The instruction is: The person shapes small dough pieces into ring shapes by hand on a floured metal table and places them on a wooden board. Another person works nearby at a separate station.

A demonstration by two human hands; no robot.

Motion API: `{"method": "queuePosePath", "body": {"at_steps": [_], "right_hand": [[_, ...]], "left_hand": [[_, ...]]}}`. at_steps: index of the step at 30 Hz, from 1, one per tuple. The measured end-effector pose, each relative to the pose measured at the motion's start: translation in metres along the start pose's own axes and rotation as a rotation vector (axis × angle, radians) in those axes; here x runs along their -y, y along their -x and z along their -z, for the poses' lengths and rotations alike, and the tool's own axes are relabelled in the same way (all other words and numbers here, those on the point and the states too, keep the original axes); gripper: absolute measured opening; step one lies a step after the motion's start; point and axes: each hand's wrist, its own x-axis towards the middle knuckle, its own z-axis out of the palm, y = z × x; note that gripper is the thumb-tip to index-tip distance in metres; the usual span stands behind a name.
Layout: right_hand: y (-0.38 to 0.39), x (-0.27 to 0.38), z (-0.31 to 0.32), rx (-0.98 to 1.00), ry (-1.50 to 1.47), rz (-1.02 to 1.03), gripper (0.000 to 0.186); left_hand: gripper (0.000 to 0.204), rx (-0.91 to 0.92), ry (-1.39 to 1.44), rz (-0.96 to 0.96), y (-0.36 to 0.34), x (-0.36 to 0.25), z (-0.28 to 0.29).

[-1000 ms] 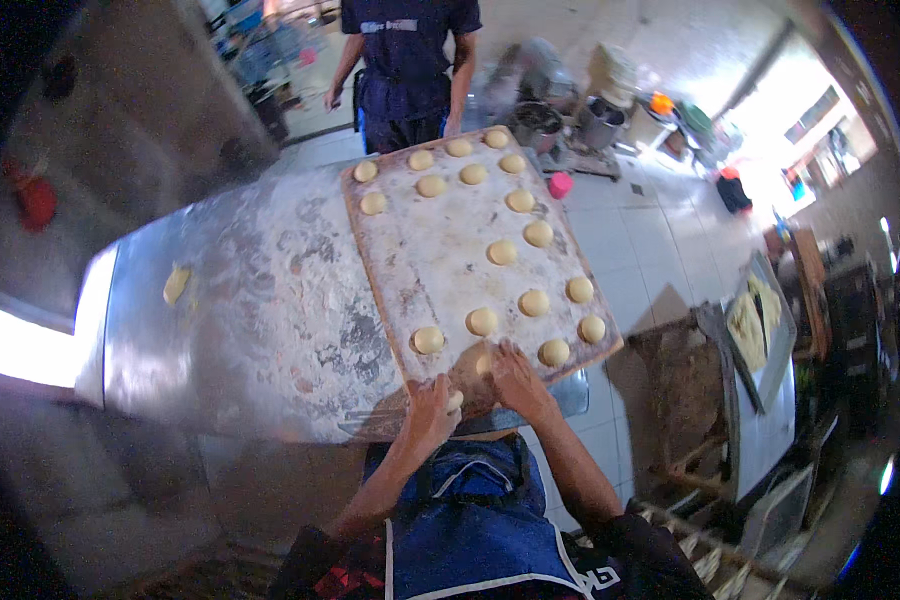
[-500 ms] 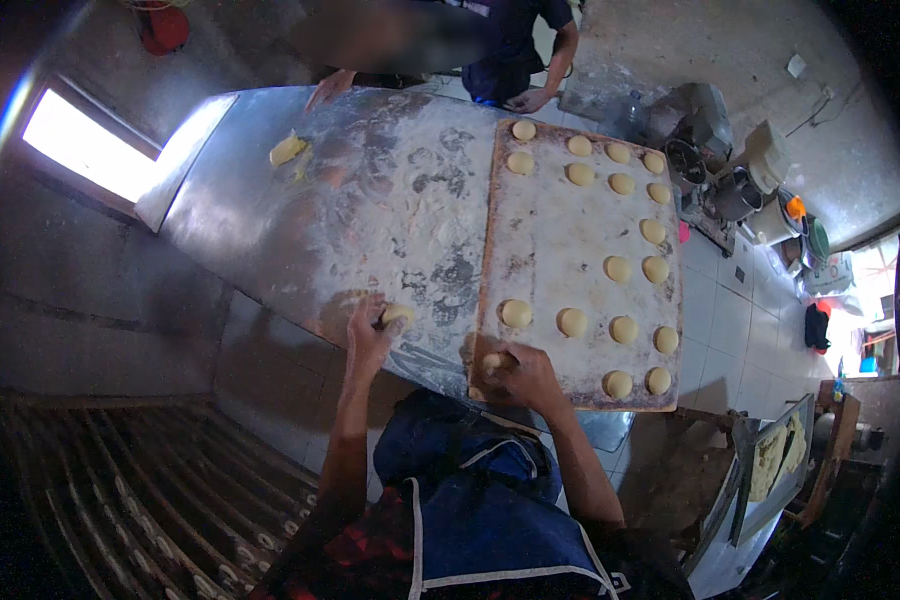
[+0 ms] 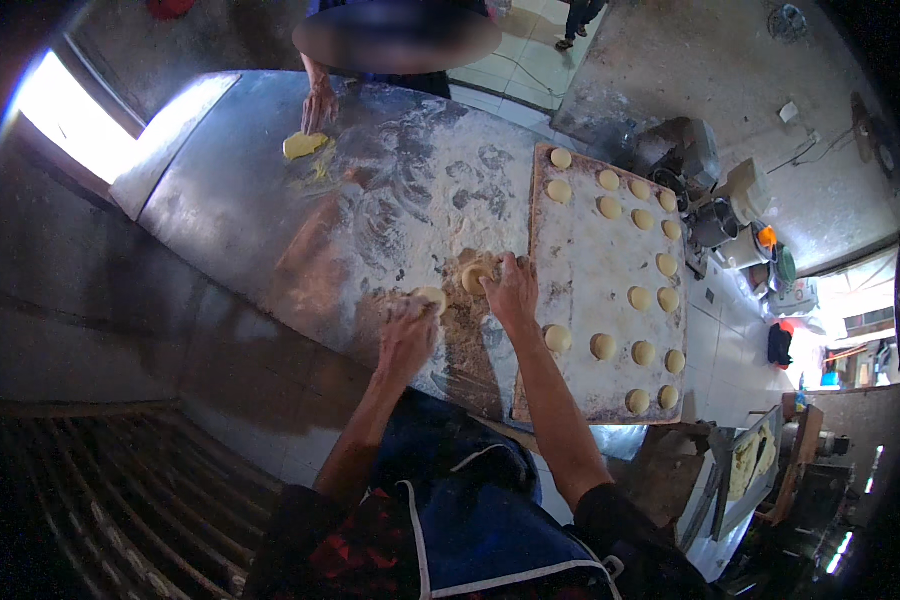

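Note:
On the floured metal table (image 3: 240, 200), my left hand (image 3: 408, 335) curls over a pale dough ball (image 3: 433, 297), which shows past its fingertips. Just to the right, my right hand (image 3: 513, 292) grips another dough ball (image 3: 474, 279) by its right side, fingers bent around it. Both balls are low over the flour; whether they touch the metal is hard to tell. Right of my hands lies a floured wooden board (image 3: 590, 270) bearing several round dough balls (image 3: 603, 347) in loose rows, with its left edge near my right wrist.
Across the table, a person's hand (image 3: 319, 108) reaches down by a flat yellow lump (image 3: 305, 146). Metal pots (image 3: 715, 222) and buckets stand beyond the board at the right. A slatted rack (image 3: 120, 490) is at lower left. Another person's legs (image 3: 580, 20) show on the tiled floor.
My right hand has left the board's near left corner with a dough ball and come beside my left hand. The other person's hand has moved to the yellow lump. The view has shifted.

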Motion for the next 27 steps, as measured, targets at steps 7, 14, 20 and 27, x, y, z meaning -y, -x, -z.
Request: {"method": "queuePosePath", "body": {"at_steps": [7, 14, 20, 27], "right_hand": [[0.013, 0.066, -0.006, 0.146, -0.091, 0.259, 0.029], [0.019, 0.077, 0.015, 0.417, -0.423, -0.130, 0.027], [0.048, 0.103, 0.044, 0.278, -1.018, -0.447, 0.045], [0.057, 0.124, 0.064, 0.171, -1.030, -0.496, 0.055]], "left_hand": [[0.013, -0.127, 0.284, 0.417, -0.004, 0.022, 0.022], [0.020, 0.169, 0.761, 0.666, 0.010, 0.028, 0.024], [0.031, 0.097, 1.493, 0.913, 0.007, 0.009, 0.016], [0.028, 0.308, 1.252, 0.713, -0.003, 0.003, 0.034]]}}
